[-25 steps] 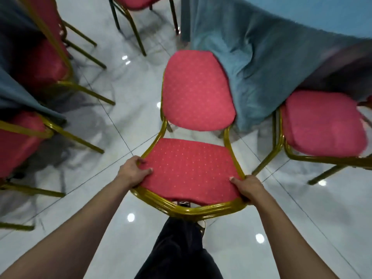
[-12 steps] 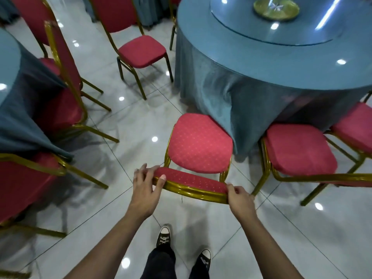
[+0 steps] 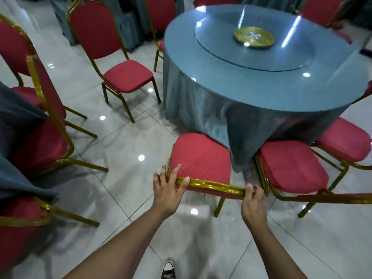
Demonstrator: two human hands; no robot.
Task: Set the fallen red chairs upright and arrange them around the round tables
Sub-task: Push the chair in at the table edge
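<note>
- Red chair [image 3: 201, 156], centre frame, stands upright, seat against the tablecloth [image 3: 201, 109].
- Left hand [image 3: 168, 188] and right hand [image 3: 254, 200] grip its gold top rail.
- Lower left, a tipped chair [image 3: 22, 220] looks unfinished.

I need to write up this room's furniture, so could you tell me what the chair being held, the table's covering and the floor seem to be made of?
Chair: gold-painted tubular frame, probably metal by its gloss; padded seat in red fabric with a woven dot pattern.
Table covering: blue-grey cloth hanging in folds, with a clear, reflective sheet on top, likely glass.
Floor: large glossy marble-look tiles, with visible joints and mirrored lights.
</note>
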